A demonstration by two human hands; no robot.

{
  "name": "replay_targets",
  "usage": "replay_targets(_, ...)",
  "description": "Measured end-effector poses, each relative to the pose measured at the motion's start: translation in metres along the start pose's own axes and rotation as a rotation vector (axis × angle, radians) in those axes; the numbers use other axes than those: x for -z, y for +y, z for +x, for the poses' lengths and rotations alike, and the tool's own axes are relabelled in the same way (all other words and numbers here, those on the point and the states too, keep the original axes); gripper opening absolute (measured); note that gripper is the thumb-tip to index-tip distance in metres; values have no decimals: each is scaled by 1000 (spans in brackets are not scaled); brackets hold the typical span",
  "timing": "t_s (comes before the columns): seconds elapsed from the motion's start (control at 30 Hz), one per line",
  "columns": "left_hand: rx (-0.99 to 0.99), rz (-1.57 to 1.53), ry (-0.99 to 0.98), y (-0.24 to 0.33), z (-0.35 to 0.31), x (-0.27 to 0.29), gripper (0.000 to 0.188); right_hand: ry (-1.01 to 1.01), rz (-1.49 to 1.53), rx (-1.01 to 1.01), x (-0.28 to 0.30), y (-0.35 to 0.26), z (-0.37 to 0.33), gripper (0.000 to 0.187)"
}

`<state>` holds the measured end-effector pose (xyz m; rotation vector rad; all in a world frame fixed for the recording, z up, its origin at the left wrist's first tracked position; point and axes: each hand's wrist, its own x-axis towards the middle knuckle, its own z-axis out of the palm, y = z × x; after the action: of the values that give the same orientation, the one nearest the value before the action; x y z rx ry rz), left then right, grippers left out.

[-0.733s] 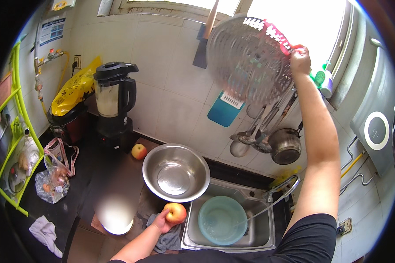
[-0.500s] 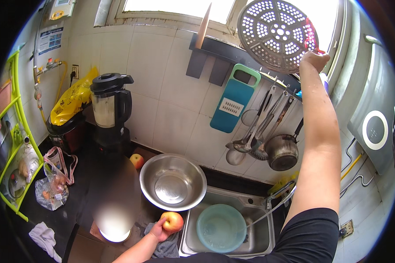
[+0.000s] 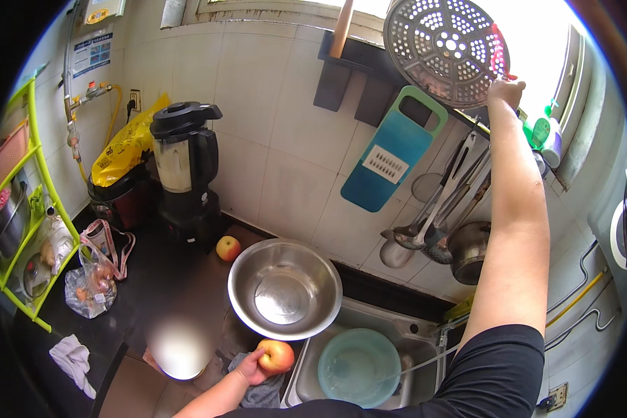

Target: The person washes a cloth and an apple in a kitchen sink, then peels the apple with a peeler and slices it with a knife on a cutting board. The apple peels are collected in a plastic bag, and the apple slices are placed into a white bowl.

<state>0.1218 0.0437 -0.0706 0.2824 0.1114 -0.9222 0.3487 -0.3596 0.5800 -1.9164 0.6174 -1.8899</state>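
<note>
Low in the middle, my left hand (image 3: 252,369) grips a red-and-yellow apple (image 3: 277,357) in front of the steel basin (image 3: 285,289). My right arm is stretched far up to the window. Up there my right hand (image 3: 506,93) is closed, with a slim red thing (image 3: 498,52) at its fingers; its kind does not show. Beside that hand hangs a round perforated metal steamer plate (image 3: 425,42). A second apple (image 3: 228,248) lies behind the basin's left side. Water runs into a pale green bowl (image 3: 359,366) in the sink (image 3: 303,369).
A blender (image 3: 182,164) stands at the back left. A teal grater (image 3: 396,150), ladles (image 3: 411,238) and a saucepan (image 3: 469,254) hang on the wall. To the left are a green rack (image 3: 43,157), a clear bag (image 3: 90,289) and a white cloth (image 3: 72,362).
The view has shifted a little, so the wall and counter sit differently in it. My right hand stays up beside the steamer plate; the left still holds the apple.
</note>
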Motion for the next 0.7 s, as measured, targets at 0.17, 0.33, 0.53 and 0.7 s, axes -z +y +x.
replay_targets(0.17, -18, -29, -21, 1, -2, -4, 67, 65, -494, 149, -5, -5, -12, 36)
replay_targets(0.33, -5, 0, -26, 1, -1, 4, 69, 38, -471, 371, 8, -10, -26, 29)
replay_targets(0.53, 30, 19, -19, 1, 6, 9, 68, -492, 150, 441, 26, 17, -71, 29)
replay_targets(0.7, 2, 2, -12, 1, 9, 14, 68, -1123, 509, 207, 120, 38, -221, 15)
